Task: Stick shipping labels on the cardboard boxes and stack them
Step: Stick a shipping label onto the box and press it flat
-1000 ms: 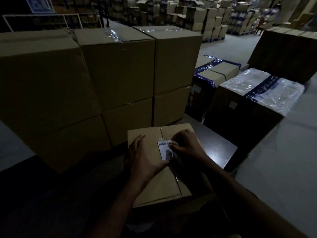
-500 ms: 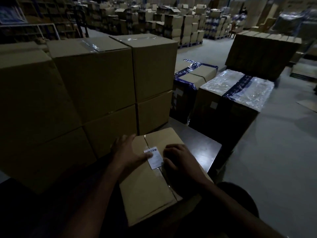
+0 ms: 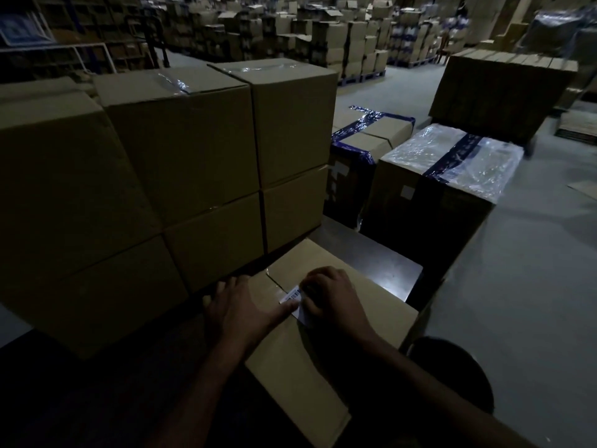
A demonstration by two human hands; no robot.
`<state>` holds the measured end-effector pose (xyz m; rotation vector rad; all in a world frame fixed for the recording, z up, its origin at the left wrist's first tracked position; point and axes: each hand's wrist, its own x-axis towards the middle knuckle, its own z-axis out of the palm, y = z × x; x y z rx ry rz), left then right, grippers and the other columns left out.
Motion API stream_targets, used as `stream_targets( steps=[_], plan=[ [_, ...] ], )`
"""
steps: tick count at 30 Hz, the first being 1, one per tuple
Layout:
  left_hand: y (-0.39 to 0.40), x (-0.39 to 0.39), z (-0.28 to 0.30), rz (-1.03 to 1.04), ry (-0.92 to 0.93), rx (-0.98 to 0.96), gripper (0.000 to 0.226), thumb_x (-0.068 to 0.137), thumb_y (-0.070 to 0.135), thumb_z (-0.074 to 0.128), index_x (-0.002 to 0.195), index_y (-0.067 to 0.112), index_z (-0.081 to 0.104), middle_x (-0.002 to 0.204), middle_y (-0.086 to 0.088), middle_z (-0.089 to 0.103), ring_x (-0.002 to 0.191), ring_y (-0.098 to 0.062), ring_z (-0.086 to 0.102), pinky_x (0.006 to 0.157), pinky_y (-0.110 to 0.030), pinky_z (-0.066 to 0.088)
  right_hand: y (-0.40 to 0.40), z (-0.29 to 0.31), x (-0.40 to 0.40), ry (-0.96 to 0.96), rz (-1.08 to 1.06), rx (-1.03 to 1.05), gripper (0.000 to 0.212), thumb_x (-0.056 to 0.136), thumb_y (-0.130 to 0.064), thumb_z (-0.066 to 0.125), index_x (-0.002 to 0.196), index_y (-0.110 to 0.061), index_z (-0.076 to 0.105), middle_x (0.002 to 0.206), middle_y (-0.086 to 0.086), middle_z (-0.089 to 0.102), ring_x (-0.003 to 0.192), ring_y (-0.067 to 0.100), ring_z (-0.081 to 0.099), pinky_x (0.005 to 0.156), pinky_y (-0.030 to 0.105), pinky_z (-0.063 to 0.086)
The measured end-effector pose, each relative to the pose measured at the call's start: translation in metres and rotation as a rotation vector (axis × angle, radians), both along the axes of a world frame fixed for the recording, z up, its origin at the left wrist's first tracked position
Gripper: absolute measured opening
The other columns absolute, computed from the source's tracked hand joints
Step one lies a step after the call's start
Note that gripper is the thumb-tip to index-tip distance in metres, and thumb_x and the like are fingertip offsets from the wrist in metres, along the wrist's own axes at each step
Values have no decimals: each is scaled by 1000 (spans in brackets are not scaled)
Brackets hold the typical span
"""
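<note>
The stack of plain cardboard boxes (image 3: 181, 163) was the largest thing in view, two tiers high, and it stood just behind and to the left of the small cardboard box (image 3: 323, 357) being worked on. To the right of that small box and farther off sat a box wrapped in clear plastic with a dark band (image 3: 452, 176), and beside it, nearer the stack, a box bound in blue tape (image 3: 365, 140). A dark tabletop (image 3: 384, 270) showed just beyond the small box's far right edge. The small box lay flat with its centre seam facing up.

The left hand (image 3: 242, 313) rested spread on the near left part of the small box's top, fingers straight and reaching over its far left edge, the thumb stretched toward the seam and pressing on the label's left edge. The right hand (image 3: 332, 297) lay on the box just right of the seam, its fingers curled down onto the label. The white shipping label (image 3: 292, 297), its barcode showing, lay on the top of the small box across the seam, between the two hands and partly covered by the right one.
</note>
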<state>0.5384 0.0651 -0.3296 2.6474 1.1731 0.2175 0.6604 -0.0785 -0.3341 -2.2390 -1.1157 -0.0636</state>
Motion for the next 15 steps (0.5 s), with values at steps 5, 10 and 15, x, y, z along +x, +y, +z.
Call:
stream_targets(
  steps=[5, 10, 15],
  plan=[
    [-1, 0, 1, 9, -12, 14, 126, 43, 111, 26, 130, 25, 54, 136, 2, 57, 127, -20, 48, 101, -44, 32, -3, -3, -3, 23, -15, 3, 19, 83, -36, 64, 98, -27, 70, 110, -9, 56, 106, 9, 44, 89, 29, 37],
    [-3, 0, 3, 17, -21, 1, 130, 43, 111, 25, 135, 24, 51, 140, 0, 54, 130, -21, 46, 105, -43, 30, -3, -3, -4, 19, -41, -25, 22, 84, -38, 65, 102, -26, 70, 117, -6, 55, 113, 10, 41, 88, 17, 28],
    [-1, 1, 2, 26, -24, -54, 125, 47, 107, 36, 139, 24, 49, 143, 0, 52, 134, -21, 43, 109, -44, 29, -7, 4, -2, 78, -27, -48, 21, 84, -33, 68, 103, -24, 68, 118, -8, 52, 115, 8, 35, 83, 7, 25]
  ],
)
